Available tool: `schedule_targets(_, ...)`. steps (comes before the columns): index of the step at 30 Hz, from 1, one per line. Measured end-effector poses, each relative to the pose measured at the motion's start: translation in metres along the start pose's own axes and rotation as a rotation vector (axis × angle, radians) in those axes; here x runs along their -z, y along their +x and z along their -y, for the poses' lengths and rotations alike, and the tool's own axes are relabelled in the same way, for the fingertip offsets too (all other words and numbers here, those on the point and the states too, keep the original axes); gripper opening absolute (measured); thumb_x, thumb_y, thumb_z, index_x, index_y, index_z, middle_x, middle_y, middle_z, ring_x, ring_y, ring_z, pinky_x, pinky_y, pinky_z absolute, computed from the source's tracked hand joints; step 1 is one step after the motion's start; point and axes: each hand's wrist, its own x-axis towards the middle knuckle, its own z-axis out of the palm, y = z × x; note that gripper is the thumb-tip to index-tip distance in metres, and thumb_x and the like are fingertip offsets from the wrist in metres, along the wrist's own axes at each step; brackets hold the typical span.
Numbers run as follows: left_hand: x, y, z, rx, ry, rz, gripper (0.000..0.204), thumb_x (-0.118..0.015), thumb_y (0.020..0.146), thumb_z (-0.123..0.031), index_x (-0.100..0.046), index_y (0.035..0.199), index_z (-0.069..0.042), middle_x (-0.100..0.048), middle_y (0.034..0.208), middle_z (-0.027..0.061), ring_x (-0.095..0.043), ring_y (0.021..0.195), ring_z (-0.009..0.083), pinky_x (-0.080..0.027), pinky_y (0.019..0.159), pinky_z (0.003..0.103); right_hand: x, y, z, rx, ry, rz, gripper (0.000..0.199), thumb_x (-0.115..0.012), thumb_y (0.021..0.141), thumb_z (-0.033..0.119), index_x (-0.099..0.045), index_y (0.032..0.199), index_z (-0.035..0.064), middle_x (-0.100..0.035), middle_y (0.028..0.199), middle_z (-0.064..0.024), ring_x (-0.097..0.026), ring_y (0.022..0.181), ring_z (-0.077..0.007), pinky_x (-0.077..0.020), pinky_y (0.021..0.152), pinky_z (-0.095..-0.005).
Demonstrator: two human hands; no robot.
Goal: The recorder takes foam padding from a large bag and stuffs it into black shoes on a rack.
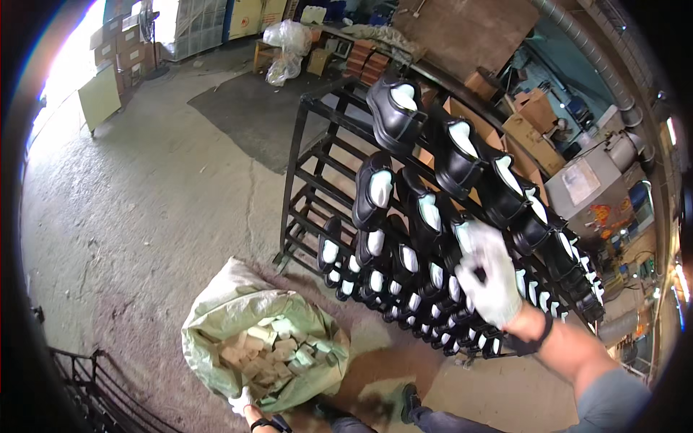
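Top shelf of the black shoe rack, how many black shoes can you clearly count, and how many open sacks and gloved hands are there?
Black shoes clearly on the top shelf: 4, further ones blurred
Open sack: 1
Gloved hands, right hand and left hand: 2
Total: 7

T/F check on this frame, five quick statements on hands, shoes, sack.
1. The right hand wears a white glove and reaches at the black shoes on the rack. True.
2. The left hand is down at the green sack. True.
3. The shoes are red. False: black, with white stuffing inside.
4. The sack lies tied shut. False: it stands open, showing pale blocks.
5. The rack is wooden. False: dark metal bars.
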Motion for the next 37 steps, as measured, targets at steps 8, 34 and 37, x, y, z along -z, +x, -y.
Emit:
schedule_targets(8, 0.040, 0.028, 0.039, -0.103, -0.367, -0.097, 0.067, -0.091, 0.078, -0.039, -0.071, 0.128, 0.001, -0.077, 0.118, 0.0238, -0.072, 0.108, 0.0405, -0.057, 0.097, 0.050, -0.086, 0.297, -0.006, -0.051, -0.349, -0.382, 0.048, -0.082, 0.092, 0.041, -0.077, 0.122, 0.0043, -0.079, 0.113, -0.0260, -0.076, 0.109, -0.0450, -0.0601, 0.094, -0.0512)
schedule_targets(34, 0.068, -0.114, 0.085, -0.181, -1.152, 0.151, 0.060, -0.074, 0.100, -0.010, -0.057, 0.156, -0.001, -0.066, 0.144, 0.0156, -0.063, 0.123, 0.0232, -0.049, 0.120, 0.045, -0.082, 0.302, -0.020, -0.074, -0.466, -0.270, 0.041, -0.072, 0.091, 0.038, -0.079, 0.124, 0.0147, -0.079, 0.111, -0.0228, -0.075, 0.105, -0.0449, -0.0596, 0.096, -0.0504)
schedule_targets(37, 0.122, -0.191, 0.087, -0.557, -0.677, 0.127, 0.080, -0.085, 0.096, -0.032, -0.054, 0.157, 0.010, -0.066, 0.151, 0.0303, -0.070, 0.125, 0.0416, -0.055, 0.111, 0.046, -0.034, 0.307, -0.018, -0.095, -0.728, -0.190, 0.047, -0.080, 0.088, 0.037, -0.072, 0.129, 0.0164, -0.074, 0.117, -0.0247, -0.072, 0.111, -0.0460, -0.0600, 0.098, -0.0541)
